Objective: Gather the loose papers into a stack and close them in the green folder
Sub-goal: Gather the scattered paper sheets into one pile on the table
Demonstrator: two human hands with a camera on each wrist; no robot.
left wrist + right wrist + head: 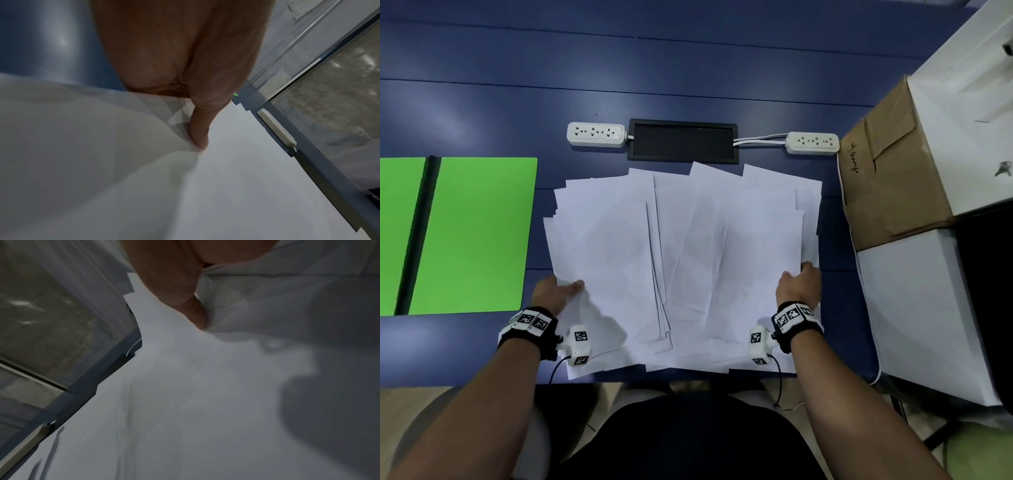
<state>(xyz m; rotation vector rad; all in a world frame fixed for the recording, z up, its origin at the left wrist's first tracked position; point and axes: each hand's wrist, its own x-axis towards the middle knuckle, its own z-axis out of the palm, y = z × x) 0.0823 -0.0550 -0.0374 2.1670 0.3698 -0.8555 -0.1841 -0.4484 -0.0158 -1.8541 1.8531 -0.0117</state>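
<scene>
Both hands are gripping the spread of loose papers (681,260) at its two outer edges: the left hand (556,294) is pinching the left edge with its thumb lying on top of the sheets and its fingers hidden underneath, and the right hand (799,286) is holding the right edge the same way, thumb on top, fingers out of sight below. In the left wrist view the thumb (202,128) is pressing into the top sheet, and the right wrist view is showing the other thumb (195,311) doing likewise. White sheets are lying fanned and overlapping across the middle of the blue worktop (482,78). Left of them, just beside the pile and not touching it, the green folder (469,236) is lying open and flat.
</scene>
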